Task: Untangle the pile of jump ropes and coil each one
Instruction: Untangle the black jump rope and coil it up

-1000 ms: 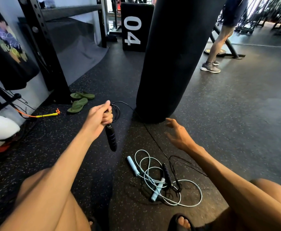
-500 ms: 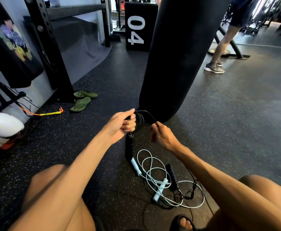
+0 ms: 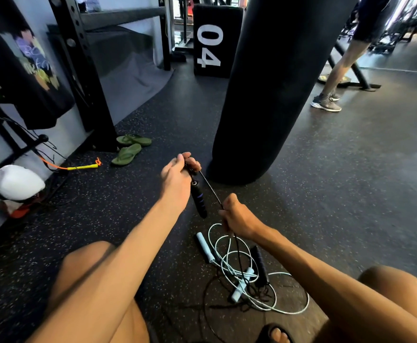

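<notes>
You are gripping the black jump rope (image 3: 211,189) in your left hand (image 3: 177,179), fingers curled round the cord just above 1 black handle (image 3: 198,200), which is hanging below your fist. Your right hand (image 3: 239,219) is pinching the same cord lower down, fingers closed on it, so the stretch between your 2 hands is running taut. On the gym floor (image 3: 351,194) below, the light-blue jump rope (image 3: 203,246) is lying in loose loops (both its handles among them), tangled with the other black handle (image 3: 260,266). A punching bag (image 3: 271,95) is hanging just beyond your hands.
</notes>
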A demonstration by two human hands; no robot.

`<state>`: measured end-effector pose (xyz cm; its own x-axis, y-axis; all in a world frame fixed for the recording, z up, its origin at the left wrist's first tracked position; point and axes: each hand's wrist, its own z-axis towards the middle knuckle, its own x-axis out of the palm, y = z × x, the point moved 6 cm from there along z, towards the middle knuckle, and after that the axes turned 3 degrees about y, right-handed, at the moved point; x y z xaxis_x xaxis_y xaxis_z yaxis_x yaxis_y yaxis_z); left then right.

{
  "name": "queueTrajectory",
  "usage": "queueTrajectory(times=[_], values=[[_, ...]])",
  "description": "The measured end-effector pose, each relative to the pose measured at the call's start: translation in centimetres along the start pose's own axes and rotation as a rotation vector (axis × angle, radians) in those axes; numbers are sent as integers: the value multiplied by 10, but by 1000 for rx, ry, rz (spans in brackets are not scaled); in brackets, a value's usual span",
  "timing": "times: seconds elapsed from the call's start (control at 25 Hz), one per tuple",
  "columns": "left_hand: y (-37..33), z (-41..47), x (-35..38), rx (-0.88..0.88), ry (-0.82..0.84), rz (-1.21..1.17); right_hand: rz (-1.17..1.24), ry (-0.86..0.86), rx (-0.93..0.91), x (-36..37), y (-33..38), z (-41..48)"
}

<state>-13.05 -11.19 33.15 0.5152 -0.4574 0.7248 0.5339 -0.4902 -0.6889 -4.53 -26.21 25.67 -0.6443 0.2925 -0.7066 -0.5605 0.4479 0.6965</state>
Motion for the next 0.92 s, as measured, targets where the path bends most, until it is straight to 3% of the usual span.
queueTrajectory(times=[0.08, 0.28, 0.4, 0.52, 0.72, 0.92], values=[[-4, 2, -5, 102, -9, 168, -59, -59, -105, -5, 10, -4], [-3, 2, 4, 284, 206, 763, -179, -174, -408, -34, 47, -14], [4, -4, 10, 248, 332, 1086, -229, -295, -510, -56, 63, -19], [12, -15, 17, 116, 454, 1221, -252, -381, -515, -72, 70, -21], [31, -30, 26, -265, 570, 886, -113, -441, -430, -84, 66, -18], [25, -32, 33, -369, 570, 525, 120, -414, -223, -88, 46, -8]])
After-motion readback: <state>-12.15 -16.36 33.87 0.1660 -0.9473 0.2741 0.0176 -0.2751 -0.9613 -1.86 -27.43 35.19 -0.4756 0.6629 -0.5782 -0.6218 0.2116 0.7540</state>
